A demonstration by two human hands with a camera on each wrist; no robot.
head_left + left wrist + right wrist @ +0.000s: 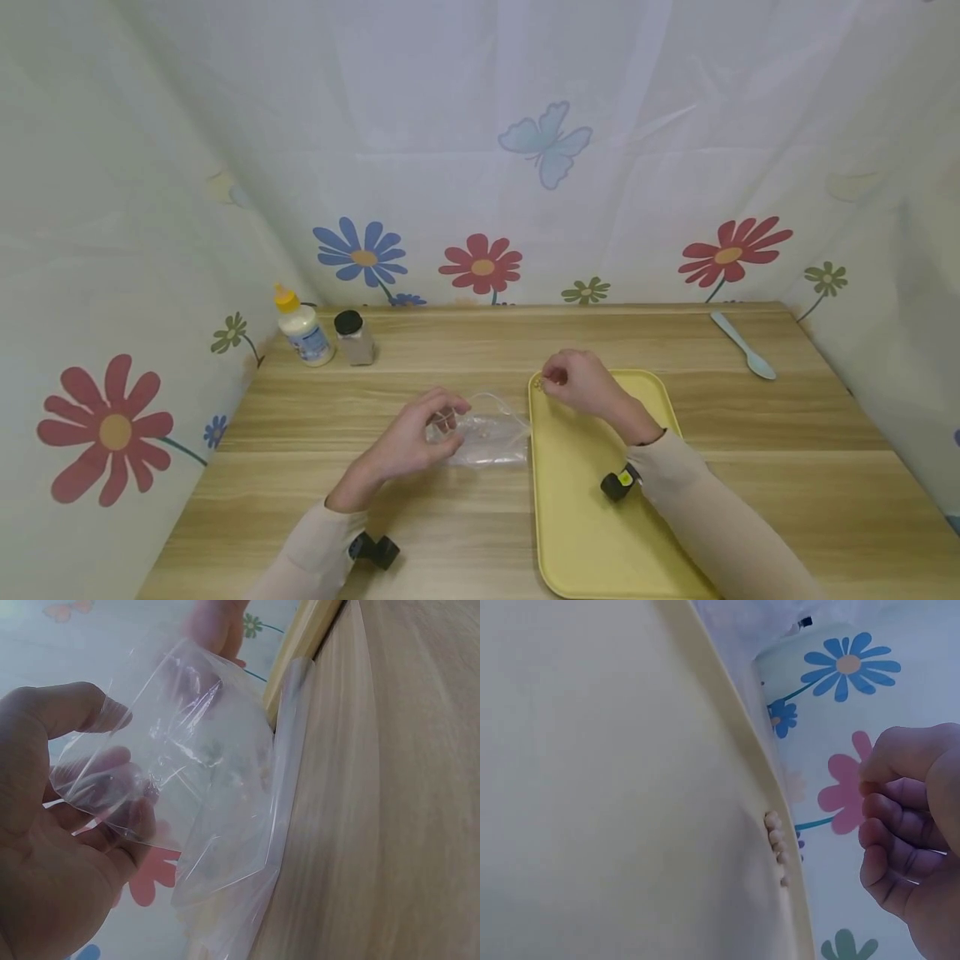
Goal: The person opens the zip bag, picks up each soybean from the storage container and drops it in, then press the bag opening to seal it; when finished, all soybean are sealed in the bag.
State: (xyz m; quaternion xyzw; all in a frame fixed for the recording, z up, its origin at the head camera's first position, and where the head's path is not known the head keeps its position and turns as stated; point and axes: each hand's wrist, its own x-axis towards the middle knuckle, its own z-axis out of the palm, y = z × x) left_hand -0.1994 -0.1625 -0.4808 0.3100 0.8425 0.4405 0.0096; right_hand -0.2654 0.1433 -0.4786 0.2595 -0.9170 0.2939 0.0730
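My left hand (408, 437) curves round a clear plastic bag (491, 442) that lies on the table left of the tray. In the left wrist view, the thumb is at the edge of the bag (225, 772), and its other fingers show through the film. My right hand (581, 383) is over the far left corner of the yellow tray (585, 517). Its fingers are curled, thumb against index finger; nothing shows between them. Several small round beige beads or beans (776, 840) sit in a row along the tray's inner edge, near that hand.
A bottle with a yellow nozzle cap (307, 337) and a black-lidded jar (356, 340) stand at the back left of the wooden table (420, 342). A pale blue spoon (742, 346) lies at the back right. A flower-patterned curtain (637, 167) hangs behind.
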